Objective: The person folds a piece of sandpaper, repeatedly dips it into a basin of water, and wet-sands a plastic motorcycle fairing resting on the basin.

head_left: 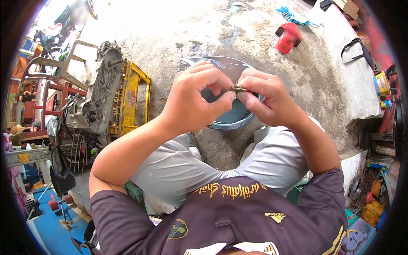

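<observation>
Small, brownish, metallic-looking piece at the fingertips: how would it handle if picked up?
The small brownish piece is probably light, since fingertips alone hold it. It seems stiff, showing no obvious sag between left hand and right hand. Being tiny, it might drop easily.

Your left hand (189, 97) and right hand (272, 100) pinch a small dull part (238, 88) between fingertips, above a round basin (231, 124) on the concrete floor (159, 46). Left of you: a grey engine casing (104, 76) just beside a yellow crate (131, 100). Ahead, to your right: a red object (287, 40) near a crumpled blue item (295, 17).
</observation>
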Demonstrator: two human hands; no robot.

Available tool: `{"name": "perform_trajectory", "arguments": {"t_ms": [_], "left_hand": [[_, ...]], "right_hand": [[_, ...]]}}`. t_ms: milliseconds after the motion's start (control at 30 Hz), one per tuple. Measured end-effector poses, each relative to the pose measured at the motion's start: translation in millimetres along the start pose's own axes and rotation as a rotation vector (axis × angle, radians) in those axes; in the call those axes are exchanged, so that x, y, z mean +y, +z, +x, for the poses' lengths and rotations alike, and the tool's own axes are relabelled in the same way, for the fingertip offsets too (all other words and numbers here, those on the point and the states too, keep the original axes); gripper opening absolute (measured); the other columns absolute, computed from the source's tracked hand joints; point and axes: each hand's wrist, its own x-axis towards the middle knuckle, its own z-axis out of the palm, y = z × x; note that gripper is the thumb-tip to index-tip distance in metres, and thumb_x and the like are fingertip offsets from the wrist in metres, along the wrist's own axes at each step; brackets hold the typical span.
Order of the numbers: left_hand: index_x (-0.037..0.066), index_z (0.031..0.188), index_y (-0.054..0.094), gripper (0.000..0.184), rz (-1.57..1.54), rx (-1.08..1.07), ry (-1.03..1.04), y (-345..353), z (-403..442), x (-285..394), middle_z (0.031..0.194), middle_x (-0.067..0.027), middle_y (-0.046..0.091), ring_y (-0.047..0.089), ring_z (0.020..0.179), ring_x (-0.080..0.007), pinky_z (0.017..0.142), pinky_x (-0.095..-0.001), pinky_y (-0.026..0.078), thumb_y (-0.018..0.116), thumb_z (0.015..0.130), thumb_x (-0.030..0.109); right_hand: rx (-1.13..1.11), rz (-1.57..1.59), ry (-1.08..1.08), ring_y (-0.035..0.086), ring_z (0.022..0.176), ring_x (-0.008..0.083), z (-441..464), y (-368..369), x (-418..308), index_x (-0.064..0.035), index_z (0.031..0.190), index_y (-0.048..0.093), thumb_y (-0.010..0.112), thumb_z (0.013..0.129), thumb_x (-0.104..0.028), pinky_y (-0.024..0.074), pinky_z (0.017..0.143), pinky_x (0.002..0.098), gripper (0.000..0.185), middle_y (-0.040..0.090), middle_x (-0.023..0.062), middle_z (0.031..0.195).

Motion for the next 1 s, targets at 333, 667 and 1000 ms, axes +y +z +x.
{"name": "perform_trajectory", "arguments": {"t_ms": [333, 667, 1000], "left_hand": [[0.004, 0.088, 0.074, 0.012, -0.075, 0.000, -0.073, -3, -1, -1, 0.080, -0.0064, 0.068, 0.066, 0.078, -0.0205, 0.075, -0.0361, 0.053, 0.080, 0.088, 0.015], [0.000, 0.106, 0.065, 0.013, 0.006, -0.034, -0.005, 15, 4, -16, 0.093, -0.0112, 0.065, 0.063, 0.086, -0.0232, 0.081, -0.0357, 0.051, 0.066, 0.102, 0.013], [0.001, 0.112, 0.066, 0.018, 0.020, -0.097, -0.025, 10, 6, -15, 0.101, -0.0145, 0.065, 0.064, 0.095, -0.0298, 0.088, -0.0398, 0.051, 0.064, 0.103, 0.016]], "right_hand": [[-0.015, 0.033, 0.041, 0.060, 0.077, 0.0329, -1, 4, 0, 0.0031, 0.094, 0.064, 0.063, 0.094, -0.005, 0.0483, 0.069, 0.0425, 0.008, 0.059, 0.0157, 0.084], [0.107, 0.020, 0.132, 0.056, 0.069, 0.0274, 0, 5, 9, 0.0026, 0.087, 0.063, 0.065, 0.093, -0.010, 0.0469, 0.066, 0.0397, 0.014, 0.056, 0.0136, 0.075], [0.172, 0.016, 0.129, 0.059, 0.069, 0.0269, -5, 4, 15, 0.0032, 0.091, 0.069, 0.066, 0.093, -0.010, 0.0487, 0.066, 0.0380, 0.014, 0.062, 0.0145, 0.078]]}}
